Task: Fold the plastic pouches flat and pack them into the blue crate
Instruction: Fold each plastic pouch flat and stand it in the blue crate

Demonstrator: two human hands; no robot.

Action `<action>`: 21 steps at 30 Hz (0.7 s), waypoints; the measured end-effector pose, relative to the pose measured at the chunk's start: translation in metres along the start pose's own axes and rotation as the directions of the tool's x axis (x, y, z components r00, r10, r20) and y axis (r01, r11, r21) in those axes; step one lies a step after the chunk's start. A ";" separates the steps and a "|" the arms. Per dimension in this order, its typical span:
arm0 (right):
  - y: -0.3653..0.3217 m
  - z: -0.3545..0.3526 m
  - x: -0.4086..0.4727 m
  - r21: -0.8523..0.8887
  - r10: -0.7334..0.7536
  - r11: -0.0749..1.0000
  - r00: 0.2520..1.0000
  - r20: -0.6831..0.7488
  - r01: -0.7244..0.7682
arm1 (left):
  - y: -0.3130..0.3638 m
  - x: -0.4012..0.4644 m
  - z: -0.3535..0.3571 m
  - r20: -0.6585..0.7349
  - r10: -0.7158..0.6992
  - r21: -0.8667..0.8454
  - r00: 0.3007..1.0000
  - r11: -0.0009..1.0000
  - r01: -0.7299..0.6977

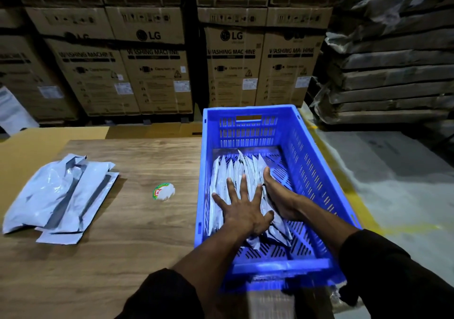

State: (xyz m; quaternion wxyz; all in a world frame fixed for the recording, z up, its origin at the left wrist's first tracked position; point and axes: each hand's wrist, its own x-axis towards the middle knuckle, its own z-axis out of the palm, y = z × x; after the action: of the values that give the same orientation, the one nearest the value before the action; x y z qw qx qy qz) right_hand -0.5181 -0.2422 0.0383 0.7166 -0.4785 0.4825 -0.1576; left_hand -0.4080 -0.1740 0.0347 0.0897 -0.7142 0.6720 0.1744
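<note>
**Materials and finishes**

Blue crate (317, 163): moulded plastic, slotted walls and floor, slight sheen. Folded pouches (235, 173) inside: thin grey-white plastic film, glossy, creased. Loose pouch pile (59, 193): same film, wrinkled, dark strips. Table (137, 161): wood-grain, matt, smooth. Tape roll (163, 191): clear, shiny. Stacked cartons (157, 77): brown corrugated cardboard, matt, printed. Floor (398, 178): rough grey concrete.

crate (248, 124) blue (slotted); pouches (233, 171) silvery-grey; table (137, 161) seemingly wood-grain
</note>
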 end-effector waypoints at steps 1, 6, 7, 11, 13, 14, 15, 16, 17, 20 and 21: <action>0.000 0.000 0.000 -0.012 0.010 1.000 1.000 0.006 -0.010 | 0.000 0.000 0.000 0.003 0.000 -0.001 1.000 1.000 0.000; 0.003 -0.001 0.006 -0.049 0.043 0.998 0.999 -0.002 -0.043 | -0.002 0.001 0.001 -0.007 0.004 -0.011 1.000 1.000 -0.004; 0.002 0.000 0.004 -0.056 0.035 0.998 0.999 -0.011 -0.035 | -0.002 0.001 0.001 -0.009 0.008 -0.014 1.000 1.000 -0.008; 0.001 0.003 -0.001 -0.078 0.026 0.996 0.998 -0.062 -0.031 | -0.002 -0.001 0.001 -0.015 0.015 -0.024 1.000 1.000 -0.016; 0.001 0.006 -0.002 -0.074 0.028 0.997 0.998 -0.051 -0.032 | -0.002 -0.002 0.001 -0.022 0.020 -0.026 1.000 0.999 -0.020; 0.002 0.006 -0.002 -0.065 0.027 0.997 0.999 -0.042 -0.029 | -0.002 -0.001 0.002 -0.031 0.024 -0.029 0.999 0.999 -0.025; 0.002 0.006 -0.003 -0.063 0.027 0.998 0.999 -0.037 -0.029 | -0.002 -0.001 0.003 -0.048 0.033 -0.027 0.998 0.999 -0.034; 0.002 0.006 -0.001 -0.057 0.029 0.998 0.999 -0.036 -0.031 | -0.003 -0.001 0.004 -0.072 0.046 -0.016 0.996 0.999 -0.048; 0.001 0.005 -0.001 -0.061 0.043 0.997 0.998 -0.044 -0.046 | -0.005 -0.001 0.004 -0.093 0.064 0.001 0.994 0.998 -0.065; -0.001 -0.001 0.001 -0.042 0.068 0.997 0.995 -0.071 -0.071 | -0.006 -0.002 0.002 -0.101 0.097 0.026 0.990 0.995 -0.095; -0.002 -0.003 0.000 -0.033 0.057 0.998 0.996 -0.063 -0.060 | -0.006 -0.003 0.001 -0.096 0.098 0.029 0.991 0.995 -0.096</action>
State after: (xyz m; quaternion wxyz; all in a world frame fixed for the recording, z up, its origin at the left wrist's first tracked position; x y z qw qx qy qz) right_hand -0.5206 -0.2448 0.0393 0.6971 -0.4716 0.5209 -0.1428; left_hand -0.4024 -0.1704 0.0338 0.0569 -0.6870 0.7116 0.1356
